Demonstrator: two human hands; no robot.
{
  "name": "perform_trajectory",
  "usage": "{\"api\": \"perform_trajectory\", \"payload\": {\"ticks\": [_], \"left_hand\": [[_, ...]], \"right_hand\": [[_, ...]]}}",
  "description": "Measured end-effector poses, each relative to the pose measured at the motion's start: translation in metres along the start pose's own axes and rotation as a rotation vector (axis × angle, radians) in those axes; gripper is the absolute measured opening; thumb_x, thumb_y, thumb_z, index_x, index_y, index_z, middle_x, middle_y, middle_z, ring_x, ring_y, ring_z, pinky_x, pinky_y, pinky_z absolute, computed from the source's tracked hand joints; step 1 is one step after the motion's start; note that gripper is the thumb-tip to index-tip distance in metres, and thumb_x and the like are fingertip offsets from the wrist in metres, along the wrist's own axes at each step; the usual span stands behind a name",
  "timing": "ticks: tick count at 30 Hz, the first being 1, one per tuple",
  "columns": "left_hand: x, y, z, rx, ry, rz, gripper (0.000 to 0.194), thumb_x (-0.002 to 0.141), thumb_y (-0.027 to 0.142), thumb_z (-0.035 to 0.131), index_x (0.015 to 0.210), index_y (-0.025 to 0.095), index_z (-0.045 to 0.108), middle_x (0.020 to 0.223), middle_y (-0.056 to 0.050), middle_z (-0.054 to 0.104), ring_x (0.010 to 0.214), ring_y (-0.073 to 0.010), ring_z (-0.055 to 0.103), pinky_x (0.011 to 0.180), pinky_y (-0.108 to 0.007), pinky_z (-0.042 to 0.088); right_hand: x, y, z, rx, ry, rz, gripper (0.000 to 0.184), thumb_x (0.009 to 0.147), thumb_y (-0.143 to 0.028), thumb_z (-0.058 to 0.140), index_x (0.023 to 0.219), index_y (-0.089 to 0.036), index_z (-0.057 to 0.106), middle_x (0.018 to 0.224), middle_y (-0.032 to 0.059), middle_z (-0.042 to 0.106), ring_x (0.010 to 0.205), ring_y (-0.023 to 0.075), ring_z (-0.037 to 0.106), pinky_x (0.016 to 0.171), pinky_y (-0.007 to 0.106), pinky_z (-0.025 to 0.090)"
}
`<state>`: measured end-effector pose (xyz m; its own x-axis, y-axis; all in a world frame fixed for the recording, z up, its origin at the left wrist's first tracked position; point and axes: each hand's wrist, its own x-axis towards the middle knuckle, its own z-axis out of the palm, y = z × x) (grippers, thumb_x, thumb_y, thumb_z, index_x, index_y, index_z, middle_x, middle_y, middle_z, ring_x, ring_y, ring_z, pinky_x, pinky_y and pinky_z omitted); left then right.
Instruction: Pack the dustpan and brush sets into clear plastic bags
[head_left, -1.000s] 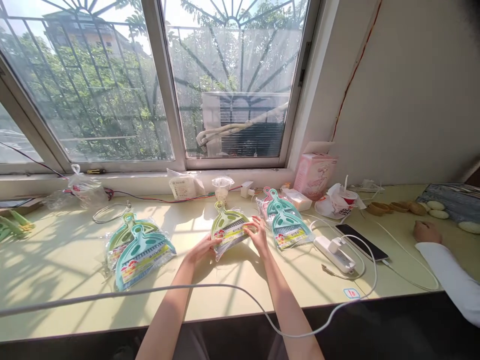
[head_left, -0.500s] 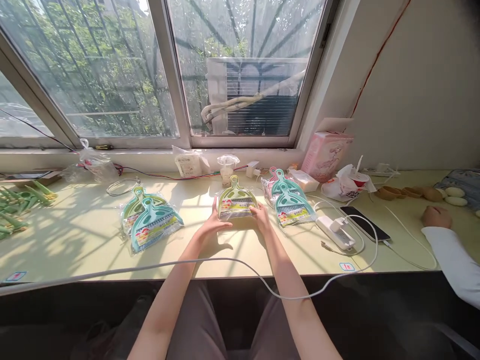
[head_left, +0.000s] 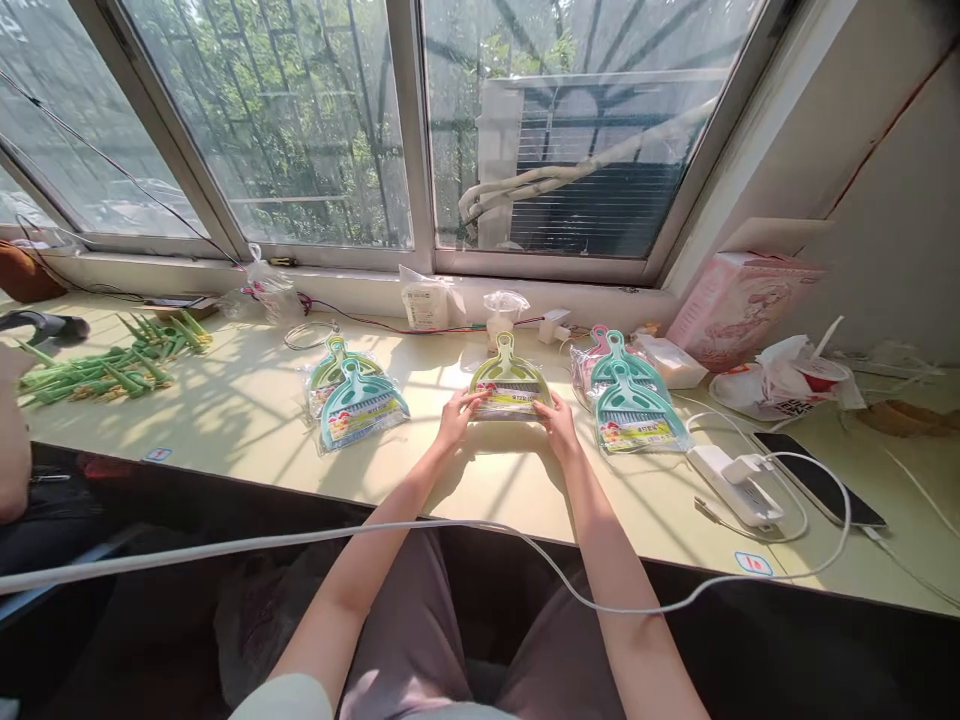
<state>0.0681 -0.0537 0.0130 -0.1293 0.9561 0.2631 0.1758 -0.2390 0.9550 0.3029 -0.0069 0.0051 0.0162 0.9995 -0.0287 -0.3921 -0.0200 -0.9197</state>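
A yellow-green dustpan and brush set [head_left: 506, 395] in clear wrapping is held at the middle of the table. My left hand [head_left: 456, 418] grips its left lower edge, fingers on the front. At its right lower corner, my right hand [head_left: 557, 420] has its thumb on the label and fingers closed round the side. Left of them lies a wrapped turquoise dustpan set [head_left: 362, 405], overlapping a yellow-green one [head_left: 335, 362]. On the right, another turquoise dustpan set [head_left: 636, 410] lies over a second turquoise one, with a pink one [head_left: 598, 343] partly hidden behind.
A white cable [head_left: 480, 523] crosses in front of my forearms. To the right are a power strip [head_left: 739, 488], a phone [head_left: 817, 475] and a pink box [head_left: 750, 305]. Green stalks [head_left: 112, 365] lie at left, near another person's arm [head_left: 11, 430]. A lidded cup [head_left: 504, 315] stands behind.
My view has swung left, so the table things appear farther right. My left-hand fingers have moved onto the front of the dustpan set. The person's arm at right has left the view.
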Motion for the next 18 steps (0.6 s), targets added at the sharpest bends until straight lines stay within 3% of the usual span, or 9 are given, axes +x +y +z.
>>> {"api": "perform_trajectory", "payload": {"ticks": [2, 5, 8, 10, 12, 14, 16, 18], "left_hand": [[0.001, -0.004, -0.002, 0.072, 0.083, -0.012, 0.023, 0.094, 0.018, 0.08, 0.114, 0.02, 0.093, 0.129, -0.015, 0.087, 0.132, -0.0366, 0.077, 0.125, -0.056, 0.058], [-0.004, -0.009, -0.002, 0.084, 0.149, -0.013, 0.045, 0.097, 0.014, 0.078, 0.14, 0.025, 0.087, 0.132, -0.011, 0.088, 0.122, -0.03, 0.08, 0.119, -0.05, 0.062], [-0.018, -0.011, -0.006, 0.118, 0.171, 0.058, 0.058, 0.113, 0.027, 0.068, 0.17, 0.027, 0.067, 0.139, -0.014, 0.086, 0.118, -0.0293, 0.083, 0.114, -0.049, 0.065], [-0.035, -0.01, -0.022, 0.238, 0.146, 0.139, 0.066, 0.117, 0.039, 0.066, 0.18, 0.024, 0.054, 0.149, -0.02, 0.081, 0.129, -0.0338, 0.082, 0.119, -0.055, 0.063], [-0.057, -0.009, -0.055, 0.444, 0.114, 0.248, 0.079, 0.111, 0.049, 0.078, 0.181, 0.023, 0.051, 0.171, -0.025, 0.067, 0.155, -0.0414, 0.069, 0.134, -0.064, 0.05], [-0.08, -0.009, -0.104, 0.722, 0.174, 0.297, 0.077, 0.103, 0.051, 0.09, 0.171, 0.025, 0.065, 0.185, -0.025, 0.053, 0.176, -0.0487, 0.044, 0.147, -0.076, 0.021], [-0.096, -0.011, -0.158, 0.901, 0.27, 0.214, 0.055, 0.099, 0.04, 0.092, 0.151, 0.024, 0.082, 0.184, -0.023, 0.056, 0.179, -0.0524, 0.037, 0.146, -0.083, 0.003], [-0.102, -0.014, -0.205, 0.941, 0.283, 0.057, 0.019, 0.099, 0.033, 0.086, 0.115, 0.023, 0.091, 0.166, -0.021, 0.074, 0.167, -0.0519, 0.055, 0.144, -0.087, 0.004]], "right_hand": [[-0.001, 0.002, 0.0, -0.024, -0.036, -0.016, 0.053, 0.063, -0.031, 0.095, 0.114, -0.027, 0.082, 0.095, 0.0019, 0.088, 0.092, 0.0298, 0.086, 0.075, 0.037, 0.071], [-0.005, 0.005, 0.003, -0.046, -0.097, -0.03, 0.056, 0.064, -0.034, 0.095, 0.118, -0.028, 0.082, 0.1, 0.0038, 0.088, 0.1, 0.0322, 0.086, 0.082, 0.041, 0.072], [-0.009, 0.006, 0.008, -0.029, -0.137, -0.041, 0.053, 0.067, -0.036, 0.095, 0.118, -0.031, 0.082, 0.109, 0.0045, 0.09, 0.105, 0.033, 0.086, 0.086, 0.043, 0.073], [-0.01, 0.006, 0.008, -0.016, -0.141, -0.05, 0.05, 0.066, -0.038, 0.097, 0.114, -0.03, 0.083, 0.112, 0.0062, 0.09, 0.109, 0.0342, 0.086, 0.089, 0.045, 0.073], [-0.01, 0.005, 0.006, -0.014, -0.142, -0.059, 0.05, 0.065, -0.04, 0.098, 0.111, -0.029, 0.083, 0.112, 0.0079, 0.09, 0.114, 0.0363, 0.085, 0.094, 0.048, 0.073], [-0.008, 0.004, 0.002, -0.023, -0.145, -0.07, 0.049, 0.066, -0.044, 0.098, 0.11, -0.028, 0.082, 0.111, 0.0087, 0.09, 0.12, 0.0387, 0.085, 0.099, 0.052, 0.073], [-0.005, 0.004, 0.0, -0.038, -0.16, -0.084, 0.049, 0.067, -0.047, 0.096, 0.11, -0.029, 0.081, 0.11, 0.0093, 0.089, 0.123, 0.0407, 0.084, 0.101, 0.055, 0.073], [-0.003, 0.006, 0.001, -0.052, -0.193, -0.093, 0.049, 0.069, -0.051, 0.096, 0.111, -0.03, 0.081, 0.113, 0.0105, 0.089, 0.126, 0.0421, 0.084, 0.1, 0.057, 0.074]]}}
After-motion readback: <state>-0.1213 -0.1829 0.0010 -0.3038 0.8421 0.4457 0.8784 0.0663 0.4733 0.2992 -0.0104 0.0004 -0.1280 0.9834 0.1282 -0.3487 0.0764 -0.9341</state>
